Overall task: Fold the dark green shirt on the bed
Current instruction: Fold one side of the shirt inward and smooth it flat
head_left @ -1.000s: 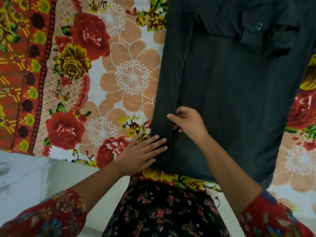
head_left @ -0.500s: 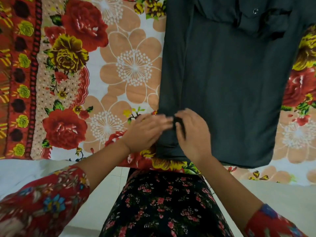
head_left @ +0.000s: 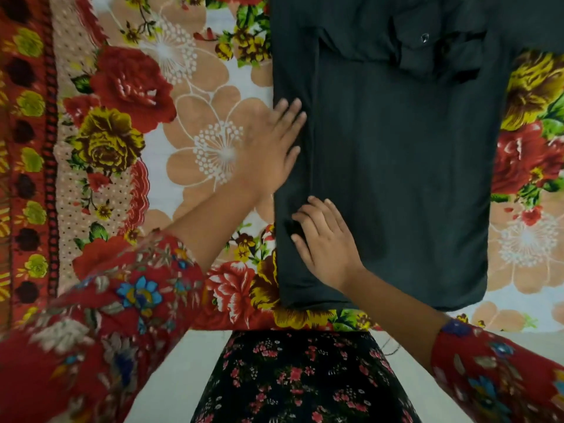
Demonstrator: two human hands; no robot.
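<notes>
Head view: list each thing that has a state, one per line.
dark green shirt: flat on the bed, sides folded in, bottom not yet folded up
left hand: open, fingers flat on the shirt's left edge
right hand: open, pressing the shirt's lower left
shirt button: visible near the collar

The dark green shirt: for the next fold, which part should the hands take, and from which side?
Probably the bottom hem of the dark green shirt, from the near bed edge: it lies straight and free, while the collar end is bunched. The left hand and right hand rest flat, holding nothing.
</notes>
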